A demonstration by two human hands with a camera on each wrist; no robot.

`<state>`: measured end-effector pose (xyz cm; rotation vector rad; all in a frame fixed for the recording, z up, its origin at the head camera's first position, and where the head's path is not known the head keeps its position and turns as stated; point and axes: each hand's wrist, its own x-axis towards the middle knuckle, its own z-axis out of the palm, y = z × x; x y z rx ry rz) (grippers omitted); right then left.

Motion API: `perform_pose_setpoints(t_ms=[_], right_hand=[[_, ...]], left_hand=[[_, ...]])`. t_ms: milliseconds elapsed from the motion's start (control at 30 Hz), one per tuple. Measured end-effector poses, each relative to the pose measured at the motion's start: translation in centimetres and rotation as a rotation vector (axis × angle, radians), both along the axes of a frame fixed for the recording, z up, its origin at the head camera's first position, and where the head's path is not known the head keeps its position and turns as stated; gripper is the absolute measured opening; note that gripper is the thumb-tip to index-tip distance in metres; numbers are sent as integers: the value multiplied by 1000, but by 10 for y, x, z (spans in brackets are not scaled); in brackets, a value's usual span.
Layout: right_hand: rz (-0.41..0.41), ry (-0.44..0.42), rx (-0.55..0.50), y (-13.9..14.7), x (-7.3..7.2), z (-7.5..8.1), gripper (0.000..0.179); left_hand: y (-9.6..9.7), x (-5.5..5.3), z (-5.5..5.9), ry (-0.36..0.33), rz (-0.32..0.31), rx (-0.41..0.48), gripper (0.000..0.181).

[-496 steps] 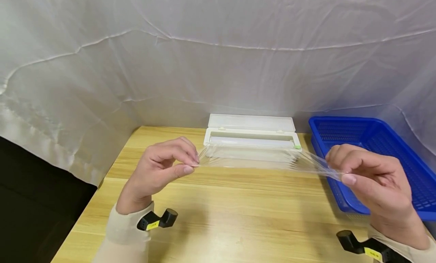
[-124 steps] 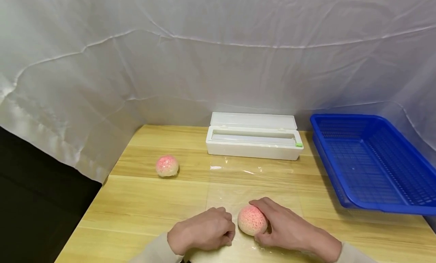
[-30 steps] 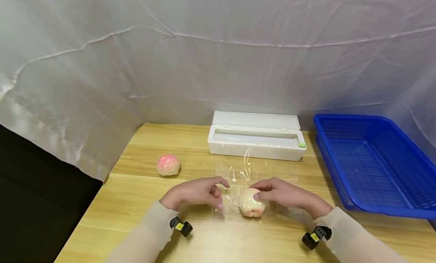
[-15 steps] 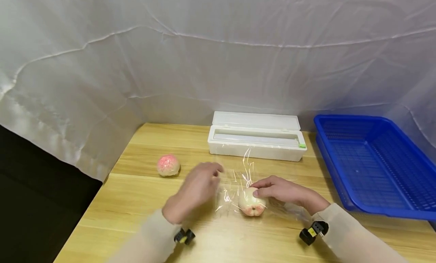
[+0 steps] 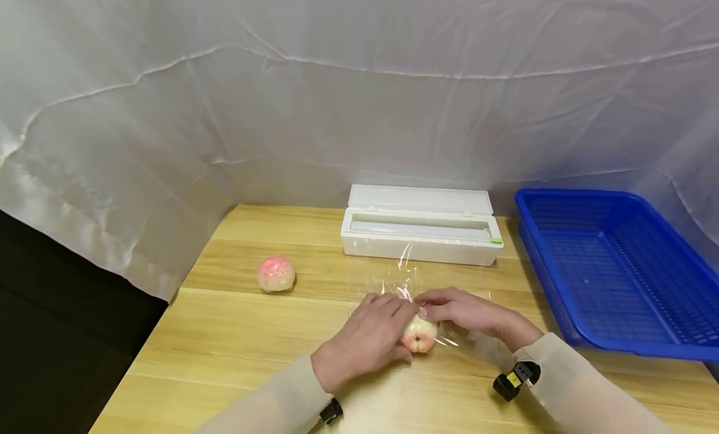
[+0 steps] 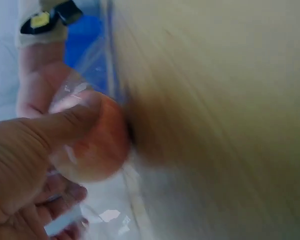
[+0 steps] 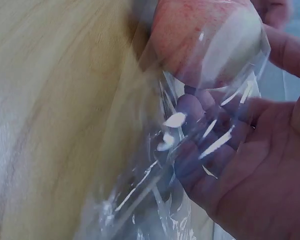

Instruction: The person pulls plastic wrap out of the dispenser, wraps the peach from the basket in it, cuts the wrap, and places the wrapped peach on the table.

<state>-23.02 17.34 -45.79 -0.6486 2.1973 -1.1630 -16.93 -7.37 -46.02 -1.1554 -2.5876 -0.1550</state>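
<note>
A cream-and-pink peach [image 5: 419, 341] sits on the table's front middle part, its dimpled end facing the person. Clear cling film [image 7: 135, 195] wraps part of it and trails off in folds to the right. My left hand [image 5: 367, 333] grips the peach's left side; in the left wrist view its thumb lies across the fruit. From the right, my right hand [image 5: 470, 315] holds the peach through the film, thumb on top and fingers behind. More film spreads on the table behind the peach. A second peach [image 5: 276, 273] rests at the left.
An open white cling film dispenser [image 5: 421, 248] with a green slider stands at the table's back. To its right is a blue plastic basket [image 5: 567, 296]. Pale cloth [image 5: 359, 122] hangs behind the wooden table [image 5: 224, 353].
The peach has turned from pink side up to dimpled end forward, with film drawn over it. My left hand has swung from the film onto the peach; the right hand stays on it.
</note>
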Motion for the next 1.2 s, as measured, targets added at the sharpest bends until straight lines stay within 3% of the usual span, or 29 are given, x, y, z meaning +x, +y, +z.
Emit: perform_pose_setpoints(t_ms=[100,200,267,333,400,500,600,667,767,900,1100,1200], right_hand=[[-39,-4,5,1,-2,-1,51],[-91,122,59,0,2,1,46],[-165,301,116,-1,10,5,42],[-252,541,153,-4,20,9,36],[-277,793,154,-9,32,12,30],[-178,1145,183,-18,49,9,32],[-57,1308,256,-23,60,1,54],[-44,1300,306,-26,62,-5,71],[-73,1217,329,-28,57,-9,87],[-106,1061,309,-30,46,-7,83],[-101,845,293,-30,30,0,68],[-73,770,289,-31,21,2,62]], left_hand=[[-2,-6,0,-95,26,-28,82],[-2,-11,3,-180,25,-19,80],[-1,-15,6,-223,16,-10,79],[0,-20,10,-260,1,-1,75],[0,-24,14,-298,-11,5,71],[0,-31,19,-368,-19,6,68],[-1,-39,24,-467,-7,3,67],[-2,-44,27,-548,1,16,66],[-2,-53,29,-686,6,65,64],[-4,-61,30,-805,-11,120,57],[-9,-71,29,-842,-23,105,48],[-13,-74,31,-786,-3,17,39]])
